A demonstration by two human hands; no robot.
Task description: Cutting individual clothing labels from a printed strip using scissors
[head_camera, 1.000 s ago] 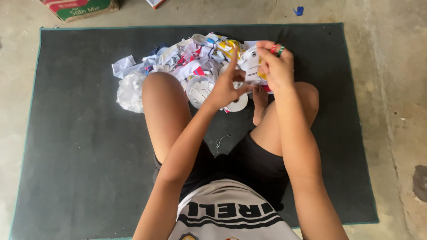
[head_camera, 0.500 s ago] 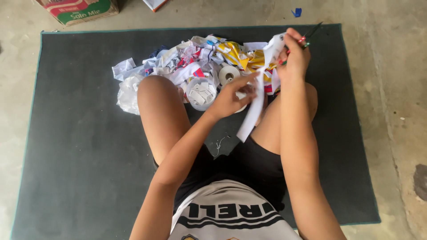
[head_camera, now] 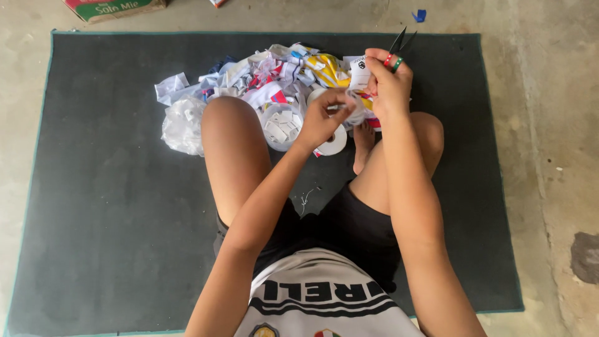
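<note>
**Scissors and a paper strip held above the scrap heap**

A narrow strip of printed white paper [head_camera: 359,78] is held up between both hands at the far middle of the dark floor mat [head_camera: 106,187]. Its long axis runs roughly near to far, its far end beside the right hand's fingers and its near end dropping toward the person's foot. The left hand [head_camera: 321,118] pinches the strip's near part from the left, grip closed on the paper. The right hand [head_camera: 388,84] touches the strip from the right and is closed through the coloured handles of small scissors [head_camera: 399,47], whose dark blades stand slightly parted and point far, away from the person. The strip lies just left of the blades, and the right hand is nearer its far end.

Just below the left hand a white tape roll [head_camera: 334,142] lies on the mat, with a clear round cup of white cuttings [head_camera: 281,126] to its left. Behind them spreads a heap of crumpled white, yellow and red printed wrappers [head_camera: 262,78], and a white crumpled plastic bag [head_camera: 183,125] at its left edge. A red-and-green cardboard box [head_camera: 115,7] sits on the concrete floor [head_camera: 549,125] at far left; a small blue scrap [head_camera: 419,15] lies far right.
</note>
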